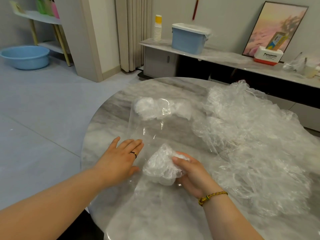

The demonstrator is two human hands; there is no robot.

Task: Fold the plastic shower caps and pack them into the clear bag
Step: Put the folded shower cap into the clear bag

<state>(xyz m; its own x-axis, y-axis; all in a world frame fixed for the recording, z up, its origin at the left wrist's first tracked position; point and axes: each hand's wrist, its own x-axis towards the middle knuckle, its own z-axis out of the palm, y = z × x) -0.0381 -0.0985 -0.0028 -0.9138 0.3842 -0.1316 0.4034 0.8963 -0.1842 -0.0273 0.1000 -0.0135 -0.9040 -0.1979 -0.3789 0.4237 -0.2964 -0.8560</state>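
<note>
Lying flat with straight fingers, the left hand point(119, 156) is pressing on the near-left edge of the bag point(155, 129), gripping nothing and seemingly pinning the film to the table point(107, 115). Just right of those fingers the bag is stretching away across the marble. Its near end is probably the mouth, though the clear film makes that hard to tell. At its far end, well beyond both hands, the packed caps point(147, 108) are sitting inside as white bundles beside a small label point(166, 111). Just right of the left thumb, a folded cap point(161, 165) is resting at the bag's near end. The right hand point(192, 174) is grasping it, thumb over the top and fingers curled beneath. Whether it is inside the film yet, I cannot tell. Right of that grip and reaching far back, a big pile point(251, 135) of crumpled, unfolded caps is spreading over the table. So the job is looking early: a few caps are packed, one is folded and about to go in, and most are waiting to be folded.
</note>
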